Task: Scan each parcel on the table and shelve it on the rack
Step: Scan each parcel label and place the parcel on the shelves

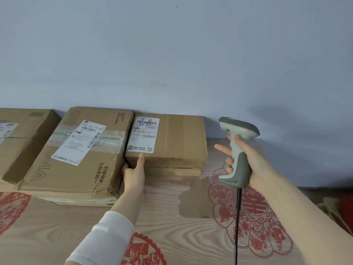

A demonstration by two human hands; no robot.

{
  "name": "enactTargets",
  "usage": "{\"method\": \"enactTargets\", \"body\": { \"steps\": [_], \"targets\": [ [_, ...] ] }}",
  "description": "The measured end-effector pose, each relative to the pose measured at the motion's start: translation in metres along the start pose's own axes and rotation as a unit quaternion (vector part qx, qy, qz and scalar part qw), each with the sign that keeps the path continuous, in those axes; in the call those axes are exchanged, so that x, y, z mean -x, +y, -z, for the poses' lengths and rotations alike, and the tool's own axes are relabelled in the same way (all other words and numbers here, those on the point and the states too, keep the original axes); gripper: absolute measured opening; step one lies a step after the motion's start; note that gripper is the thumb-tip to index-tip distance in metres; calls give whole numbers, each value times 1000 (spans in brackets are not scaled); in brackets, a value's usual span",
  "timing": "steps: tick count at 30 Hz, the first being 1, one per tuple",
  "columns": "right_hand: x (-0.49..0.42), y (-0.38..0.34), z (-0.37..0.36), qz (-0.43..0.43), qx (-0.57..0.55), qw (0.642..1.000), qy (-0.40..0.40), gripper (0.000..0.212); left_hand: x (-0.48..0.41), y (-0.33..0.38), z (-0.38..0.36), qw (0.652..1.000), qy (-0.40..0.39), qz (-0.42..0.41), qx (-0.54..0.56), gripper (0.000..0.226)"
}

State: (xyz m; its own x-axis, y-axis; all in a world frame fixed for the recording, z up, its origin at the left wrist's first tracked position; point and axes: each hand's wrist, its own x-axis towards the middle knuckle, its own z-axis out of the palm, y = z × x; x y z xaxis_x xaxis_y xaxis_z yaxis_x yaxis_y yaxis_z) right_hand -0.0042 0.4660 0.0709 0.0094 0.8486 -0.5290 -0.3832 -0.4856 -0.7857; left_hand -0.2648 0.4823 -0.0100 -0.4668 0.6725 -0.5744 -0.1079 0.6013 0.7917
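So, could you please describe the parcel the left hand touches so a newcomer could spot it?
Three cardboard parcels lie in a row on the table against the blue-grey wall. Take the rightmost parcel, held at its corner by the left hand; only its label bears handwritten black characters.

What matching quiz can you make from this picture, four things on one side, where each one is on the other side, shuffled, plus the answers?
Things:
1 scanner
2 left hand
3 taped parcel
4 handwritten-label parcel

Places:
A middle of the three parcels
B gripped in the right hand
C rightmost of the three parcels
D on a parcel's near left corner

Pairs: 1-B, 2-D, 3-A, 4-C
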Motion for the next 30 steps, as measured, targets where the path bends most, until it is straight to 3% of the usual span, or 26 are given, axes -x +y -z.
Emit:
{"method": "enactTargets", "body": {
  "steps": [4,8,11,17,22,26,30],
  "targets": [
    [-27,21,4,-1,20,999,37,24,-11,-6,-9,998,48,-16,32,79],
    [-40,35,0,-5,26,996,80,30,-5,-8,-16,995,74,-6,62,66],
    [-42,41,5,22,49,994,98,23,4,-13,-14,996,83,-18,32,52],
    [-30,44,35,53,90,983,154,19,13,-14,-4,994,-59,-49,-75,56],
    [-20,51,44,49,118,981,145,15,23,-5,-9,989,-147,-9,-26,39],
    [-4,54,54,47,96,985,134,12,37,-14,-5,985,-171,7,8,60],
    [22,60,58,50,92,986,131,13,58,-17,8,974,-224,-17,27,51]
  ]
}}
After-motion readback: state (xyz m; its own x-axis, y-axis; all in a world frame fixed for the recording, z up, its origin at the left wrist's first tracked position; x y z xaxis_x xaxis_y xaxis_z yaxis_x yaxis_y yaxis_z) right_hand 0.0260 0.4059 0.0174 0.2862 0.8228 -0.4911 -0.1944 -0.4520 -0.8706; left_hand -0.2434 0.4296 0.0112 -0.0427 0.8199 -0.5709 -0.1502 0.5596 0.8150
